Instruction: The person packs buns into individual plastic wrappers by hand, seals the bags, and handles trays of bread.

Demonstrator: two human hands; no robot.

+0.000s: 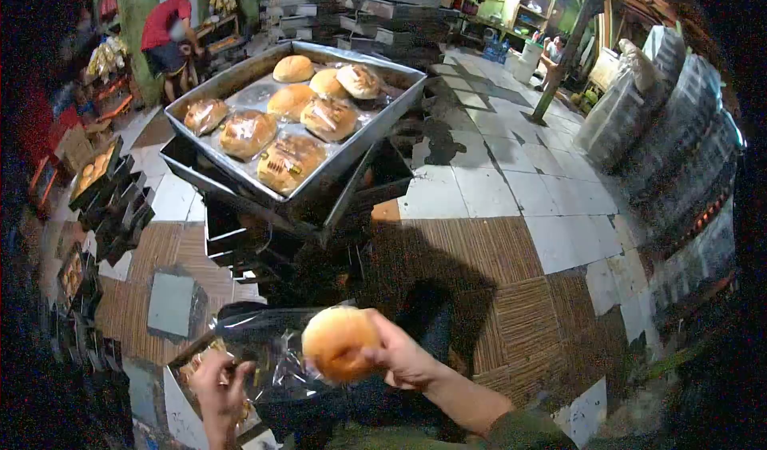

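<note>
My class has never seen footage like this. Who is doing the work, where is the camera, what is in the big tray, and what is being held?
There is no machine: these are a person's bare hands. The single picture comes from a camera on their head, looking forward and down. The right hand grips a golden bun. The left hand is blurred near clear plastic; I can't tell its grip. Ahead, a metal tray holds more buns, some visibly wrapped. Another person bends over in the background.
</note>
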